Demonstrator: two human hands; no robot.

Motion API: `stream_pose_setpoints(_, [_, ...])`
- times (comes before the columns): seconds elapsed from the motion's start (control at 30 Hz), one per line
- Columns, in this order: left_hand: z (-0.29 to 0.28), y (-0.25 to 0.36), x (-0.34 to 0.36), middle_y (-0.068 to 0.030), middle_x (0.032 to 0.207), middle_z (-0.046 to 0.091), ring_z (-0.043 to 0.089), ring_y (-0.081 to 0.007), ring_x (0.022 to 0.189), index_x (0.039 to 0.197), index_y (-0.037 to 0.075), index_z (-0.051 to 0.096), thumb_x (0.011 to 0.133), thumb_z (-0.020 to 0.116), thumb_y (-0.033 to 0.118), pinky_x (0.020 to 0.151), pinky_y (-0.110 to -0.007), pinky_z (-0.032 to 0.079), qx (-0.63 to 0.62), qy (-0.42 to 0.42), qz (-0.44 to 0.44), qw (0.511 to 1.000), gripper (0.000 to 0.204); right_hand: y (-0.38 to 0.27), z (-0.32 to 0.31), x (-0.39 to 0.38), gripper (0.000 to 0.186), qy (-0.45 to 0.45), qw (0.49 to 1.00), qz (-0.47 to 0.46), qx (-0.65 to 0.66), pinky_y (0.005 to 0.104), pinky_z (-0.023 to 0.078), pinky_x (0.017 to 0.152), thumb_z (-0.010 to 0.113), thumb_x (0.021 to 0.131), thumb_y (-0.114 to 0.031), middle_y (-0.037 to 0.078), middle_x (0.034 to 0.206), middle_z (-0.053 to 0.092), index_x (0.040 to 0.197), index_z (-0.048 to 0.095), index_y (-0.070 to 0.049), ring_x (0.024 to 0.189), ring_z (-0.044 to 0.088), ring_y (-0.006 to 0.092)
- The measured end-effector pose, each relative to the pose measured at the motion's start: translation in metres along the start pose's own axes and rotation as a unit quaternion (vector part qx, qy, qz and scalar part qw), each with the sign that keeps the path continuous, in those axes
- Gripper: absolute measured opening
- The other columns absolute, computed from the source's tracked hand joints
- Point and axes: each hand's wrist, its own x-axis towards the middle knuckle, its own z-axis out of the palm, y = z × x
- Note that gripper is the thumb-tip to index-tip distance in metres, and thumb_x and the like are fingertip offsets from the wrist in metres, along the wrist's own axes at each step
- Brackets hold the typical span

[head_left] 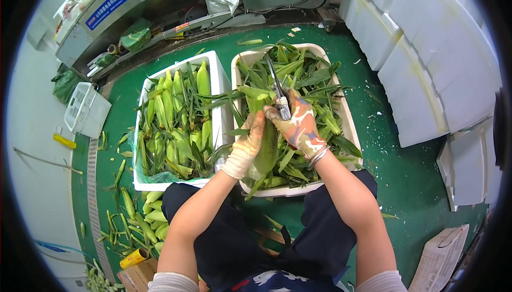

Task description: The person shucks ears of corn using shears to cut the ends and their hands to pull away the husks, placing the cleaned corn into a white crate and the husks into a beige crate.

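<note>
Over the cream tub (290, 191), in the middle of the scene, two gloved hands work on one big green corn ear (268, 156). The left hand (248, 143), in a pale glove, is wrapped around the ear from the left side. The right hand (301, 124), in a spotted glove, is closed on the handle of a long knife (276, 76), and its dark blade points to the far side. The ear is upended, with its cut-looking pale end up, close beside the knife. Loose green husks (320, 76) fill the tub below. Just to the left, a white foam box (220, 89) holds lots of corn still in its leaves, and more green ears (156, 216) lie in a heap on the near left floor. I think the step now is trimming the ear and taking off its outer leaves. Next, it seems, the left hand must hold tight while the blade stays clear of those fingers.
</note>
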Motion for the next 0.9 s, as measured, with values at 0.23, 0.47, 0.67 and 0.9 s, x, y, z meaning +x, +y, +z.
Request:
stream_pose_setpoints(0.23, [-0.009,-0.009,0.008,-0.0063,0.106,0.061,0.054,-0.0161,0.096,0.121,0.002,0.057,0.091,0.050,0.057,0.087,-0.030,0.044,0.010,0.010,0.067,0.998,0.063,0.002,-0.002,-0.006,0.019,0.014,0.976,0.100,0.194,0.0246,0.048,0.063,0.068,0.077,-0.007,0.003,0.080,0.064,0.093,0.059,-0.002,0.068,0.059,0.0104])
stream_pose_setpoints(0.47, [-0.019,0.006,0.018,-0.0091,0.101,0.066,0.062,-0.0188,0.090,0.124,0.003,0.054,0.091,0.043,0.062,0.081,-0.030,0.050,-0.201,0.028,-0.111,0.973,0.068,0.006,0.011,-0.020,0.019,0.078,0.918,0.105,0.374,0.0231,0.046,0.063,0.067,0.077,-0.002,-0.001,0.079,0.059,0.094,0.058,-0.005,0.066,0.053,0.0063])
stream_pose_setpoints(0.67, [0.000,0.014,0.004,-0.0073,0.114,0.054,0.050,-0.0180,0.104,0.128,0.002,0.047,0.096,0.047,0.049,0.096,-0.028,0.036,-0.012,0.080,0.194,0.978,0.057,0.015,0.027,-0.013,0.017,0.114,0.938,0.116,0.305,0.0227,0.046,0.063,0.066,0.081,-0.002,0.000,0.083,0.060,0.095,0.058,-0.006,0.069,0.055,0.0079])
stream_pose_setpoints(0.9, [-0.008,0.000,0.003,-0.0080,0.111,0.054,0.049,-0.0168,0.107,0.128,0.001,0.045,0.089,0.061,0.043,0.095,-0.029,0.038,-0.192,0.051,0.171,0.965,0.059,0.011,0.005,-0.004,0.019,0.084,0.779,0.294,0.548,0.0273,0.051,0.060,0.063,0.081,0.002,0.005,0.083,0.062,0.099,0.058,-0.005,0.066,0.060,0.0157])
